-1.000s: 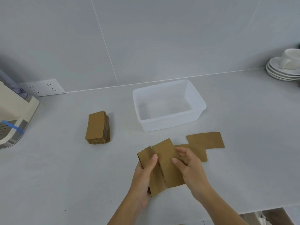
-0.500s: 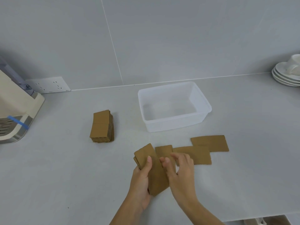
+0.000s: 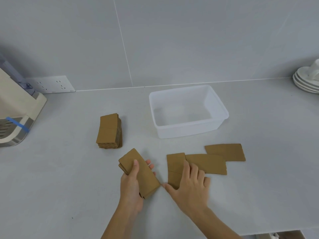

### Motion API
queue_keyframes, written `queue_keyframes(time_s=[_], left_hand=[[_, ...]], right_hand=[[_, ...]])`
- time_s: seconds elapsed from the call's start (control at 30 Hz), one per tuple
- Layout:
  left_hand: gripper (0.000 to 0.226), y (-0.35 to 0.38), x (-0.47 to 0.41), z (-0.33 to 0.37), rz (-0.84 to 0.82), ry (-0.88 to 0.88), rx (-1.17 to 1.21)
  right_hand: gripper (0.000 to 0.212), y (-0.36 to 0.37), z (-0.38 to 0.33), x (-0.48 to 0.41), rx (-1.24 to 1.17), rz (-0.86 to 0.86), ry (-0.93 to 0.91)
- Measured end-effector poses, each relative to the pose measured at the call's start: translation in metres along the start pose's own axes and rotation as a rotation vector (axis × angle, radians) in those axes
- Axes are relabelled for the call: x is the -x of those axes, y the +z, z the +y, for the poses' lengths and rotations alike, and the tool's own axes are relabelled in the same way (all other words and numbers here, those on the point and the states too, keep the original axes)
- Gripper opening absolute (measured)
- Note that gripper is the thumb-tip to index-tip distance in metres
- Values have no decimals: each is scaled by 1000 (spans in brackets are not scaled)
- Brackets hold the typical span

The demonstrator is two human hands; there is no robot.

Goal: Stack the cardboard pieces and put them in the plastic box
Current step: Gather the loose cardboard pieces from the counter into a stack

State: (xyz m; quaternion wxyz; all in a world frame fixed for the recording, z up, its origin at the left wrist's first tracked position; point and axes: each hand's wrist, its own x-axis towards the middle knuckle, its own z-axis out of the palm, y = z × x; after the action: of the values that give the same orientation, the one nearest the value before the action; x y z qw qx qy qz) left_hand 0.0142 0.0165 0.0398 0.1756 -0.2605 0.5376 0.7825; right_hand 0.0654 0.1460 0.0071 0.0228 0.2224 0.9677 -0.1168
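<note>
My left hand (image 3: 132, 185) grips a small bundle of brown cardboard pieces (image 3: 145, 176), thumb on top, held just above the counter. My right hand (image 3: 189, 185) lies flat with spread fingers on a loose cardboard piece (image 3: 174, 163) on the counter. Two more loose pieces, a middle piece (image 3: 209, 163) and a far piece (image 3: 227, 153), overlap to its right. A neat stack of cardboard (image 3: 109, 131) stands to the left. The translucent white plastic box (image 3: 186, 130) sits behind the loose pieces with nothing inside.
A cream appliance with blue tape (image 3: 15, 118) stands at the left edge. A wall socket (image 3: 51, 84) is behind it. White saucers with a cup (image 3: 307, 79) sit at the far right. The counter's front edge runs along the bottom right.
My hands have parted: the left keeps the bundle and has shifted left, while the right let go of it and reached right onto the loose piece on the counter.
</note>
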Motion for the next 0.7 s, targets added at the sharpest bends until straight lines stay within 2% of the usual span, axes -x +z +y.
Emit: queue_keyframes(time_s=[0.23,0.3,0.43,0.57,0.7], left_hand=[[29,-3,-6,3,-3,-40,44],[30,-2,-4,1,-1,-77,59],[34,5,-1,-1,-23,-131,72],[39,12,-1,-4,-100,-162,26],[65,20,-1,-6,-191,-188,63]], right_hand=[[70,-5,0,-5,-171,-5,53],[71,-8,2,-8,-212,-26,45],[76,-16,4,-13,-446,9,60],[66,-28,-6,-8,-558,95,-81],[59,-32,-19,0,-624,45,-198]])
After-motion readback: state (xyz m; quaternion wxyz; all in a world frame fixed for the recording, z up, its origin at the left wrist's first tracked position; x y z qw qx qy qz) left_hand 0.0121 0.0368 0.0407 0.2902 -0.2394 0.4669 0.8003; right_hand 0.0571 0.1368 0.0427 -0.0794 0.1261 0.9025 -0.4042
